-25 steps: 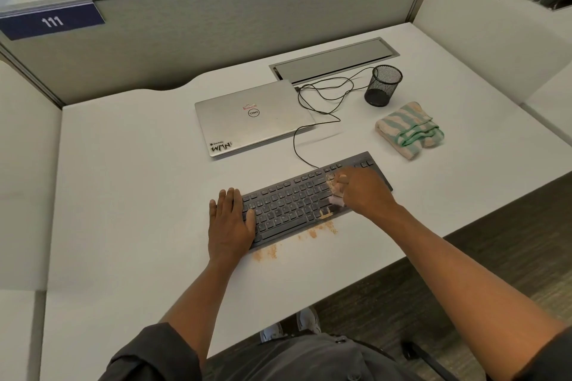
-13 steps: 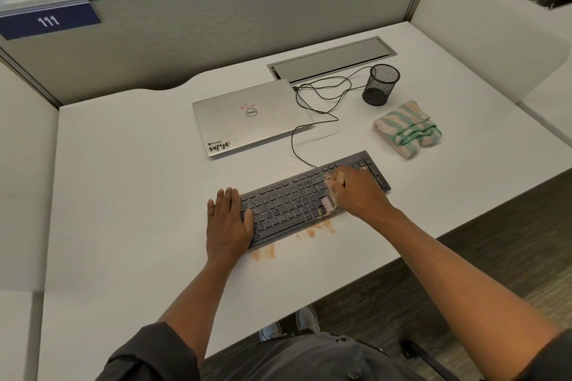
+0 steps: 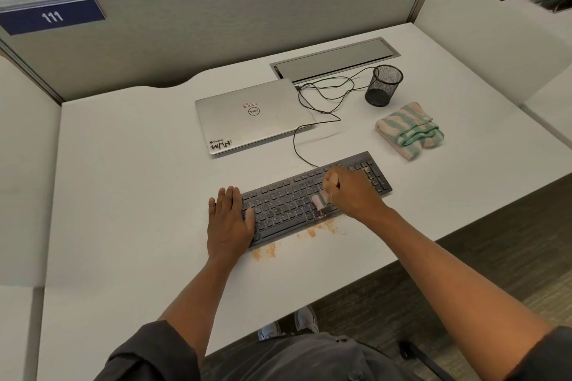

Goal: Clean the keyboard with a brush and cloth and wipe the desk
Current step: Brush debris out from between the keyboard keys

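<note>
White laminate fills my view: the desk (image 3: pixel 123 179) runs between grey partition walls, and both of my forearms reach forward over its near edge, the left one straight ahead, the right one angling in from the lower right. On the far half I see a closed silver laptop (image 3: pixel 252 114), a black mesh cup (image 3: pixel 383 85) and a folded striped cloth (image 3: pixel 408 130), which lies well apart from my hands. The dark keyboard (image 3: pixel 312 198) sits slanted near the front edge, its cable looping back toward the laptop. My left hand (image 3: pixel 229 223) lies flat with straight fingers on the keyboard's left end, pressing it down. My right hand (image 3: pixel 349 192) is curled round a small brush (image 3: pixel 323 196), whose tip touches the keys at the keyboard's near edge. Orange crumbs (image 3: pixel 318 227) lie scattered on the desk just beside that edge.
</note>
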Demonstrator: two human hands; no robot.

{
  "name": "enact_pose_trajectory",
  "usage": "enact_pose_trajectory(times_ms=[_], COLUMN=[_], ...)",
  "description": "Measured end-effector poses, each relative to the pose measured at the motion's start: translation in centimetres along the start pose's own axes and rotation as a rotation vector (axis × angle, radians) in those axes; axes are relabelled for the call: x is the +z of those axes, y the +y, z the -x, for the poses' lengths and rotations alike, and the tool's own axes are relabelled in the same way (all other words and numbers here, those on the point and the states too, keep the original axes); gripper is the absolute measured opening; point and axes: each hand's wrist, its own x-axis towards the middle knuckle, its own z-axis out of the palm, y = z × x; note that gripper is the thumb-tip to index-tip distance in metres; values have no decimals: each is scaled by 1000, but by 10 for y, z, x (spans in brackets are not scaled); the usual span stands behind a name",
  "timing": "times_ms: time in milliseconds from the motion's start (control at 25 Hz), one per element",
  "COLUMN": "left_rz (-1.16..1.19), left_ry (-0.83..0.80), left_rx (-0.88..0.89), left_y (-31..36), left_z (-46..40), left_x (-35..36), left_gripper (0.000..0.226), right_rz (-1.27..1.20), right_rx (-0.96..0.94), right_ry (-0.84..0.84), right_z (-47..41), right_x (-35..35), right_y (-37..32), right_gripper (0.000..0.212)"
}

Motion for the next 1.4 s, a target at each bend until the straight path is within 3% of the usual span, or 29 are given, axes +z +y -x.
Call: enact_pose_trajectory(times_ms=[160, 360, 520, 720, 880, 1080, 1280, 1400], left_rz=[-2, -2, -1, -5, -11, -8, -8, -13], left_ry=[1, -2, -3, -6, -11, -23, -11, -16], left_rx=[-4, -3, -5, 1, -4, -8, -2, 0], left_y=[0, 1, 1, 0, 0, 1, 0, 1], left_z=[-1, 0, 0, 0, 0, 0, 0, 1], left_x=[-1, -1, -1, -1, -2, -3, -2, -2], left_gripper=[77, 73, 74, 77, 76, 73, 77, 77], right_rz=[100, -2, 90, -127, 1, -175, 0, -87], right_rx=[-13, -31, -1, 6, 8, -22, -6, -22], right_ry=[-88, 26, -90, -32, -111, -30, -136, -75], right_z=[3, 0, 0, -1, 0, -5, -8, -12], right_x=[9, 5, 10, 15, 15, 16, 14, 12], right_y=[4, 0, 5, -4, -7, -11, -18, -21], right_gripper=[24, 21, 25, 16, 19, 12, 14, 12])
